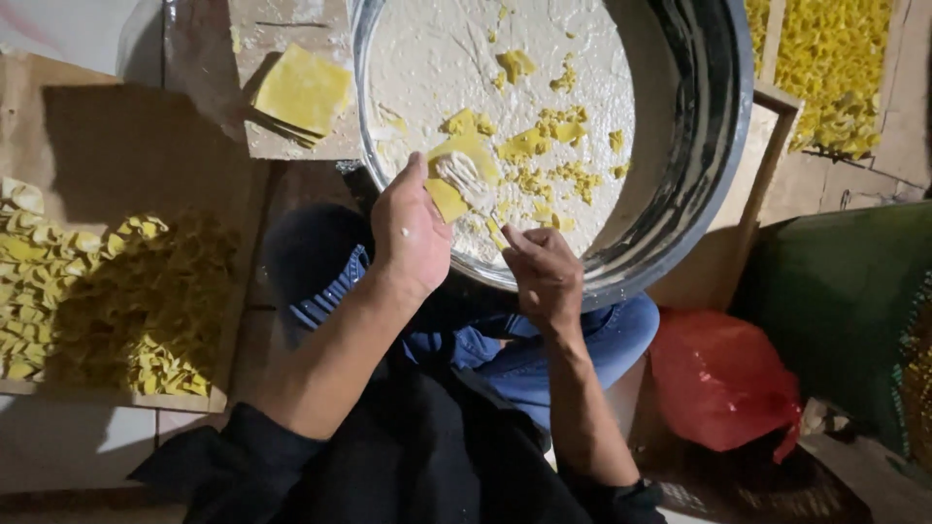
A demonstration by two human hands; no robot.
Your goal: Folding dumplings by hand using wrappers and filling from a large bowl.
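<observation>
At the centre of the frame the left hand [413, 233] pinches a yellow wrapper [456, 175] flat over the metal basin [709, 146], so it can take filling. The right hand [544, 272] is closed on a thin stick [490, 218] whose tip rests on the pale filling dab [464, 175]. Folded dumplings [107, 291] fill the wooden tray at left; a wrapper stack [303, 89] waits upper left.

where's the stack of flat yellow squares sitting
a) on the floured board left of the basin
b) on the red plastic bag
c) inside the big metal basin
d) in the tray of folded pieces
a: the stack of flat yellow squares lies on the floured board, left of and outside the metal basin.
</observation>
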